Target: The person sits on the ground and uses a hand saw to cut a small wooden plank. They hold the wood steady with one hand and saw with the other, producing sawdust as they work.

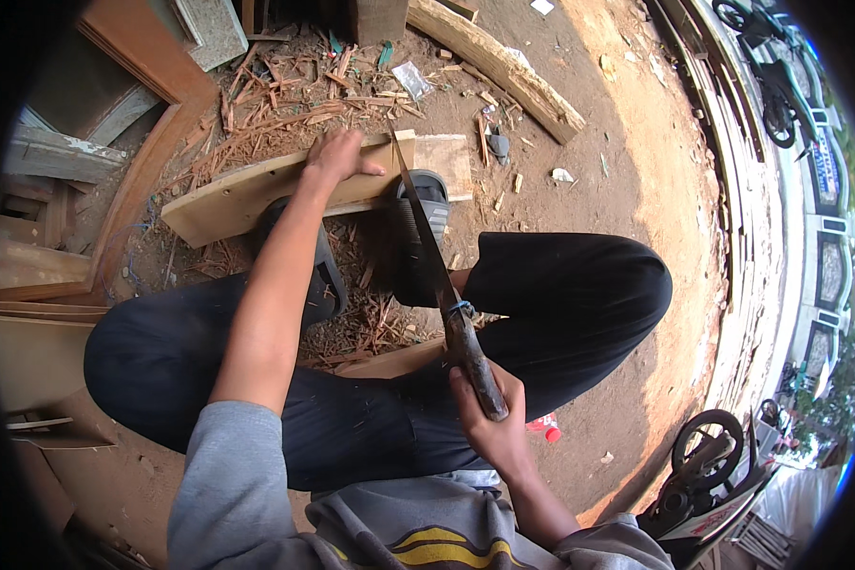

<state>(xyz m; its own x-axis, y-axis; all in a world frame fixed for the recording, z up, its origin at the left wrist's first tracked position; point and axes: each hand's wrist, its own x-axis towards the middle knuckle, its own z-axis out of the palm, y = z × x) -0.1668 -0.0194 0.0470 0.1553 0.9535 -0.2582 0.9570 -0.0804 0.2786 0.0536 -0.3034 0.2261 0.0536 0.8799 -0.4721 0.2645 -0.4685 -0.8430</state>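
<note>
Pale wood makes up the plank [256, 185], which lies across the dirt ground [627, 171] in front of the squatting person, its right end under a grey sandal [432, 195]. On the plank's far edge, near its right end, the left hand [337, 152] presses down with fingers [370, 170] spread flat, clasping nothing. Close to the body, the right hand [489, 418] has its fingers wrapped tight round the dark wooden handle of a long blade [423, 228]. That blade slants up and away from the hand, and its tip meets the plank just right of the left hand. Wood chips [294, 104] litter the ground beyond the plank's far edge and between the person's feet. A rough log [499, 66] lies well apart at the far right.
</note>
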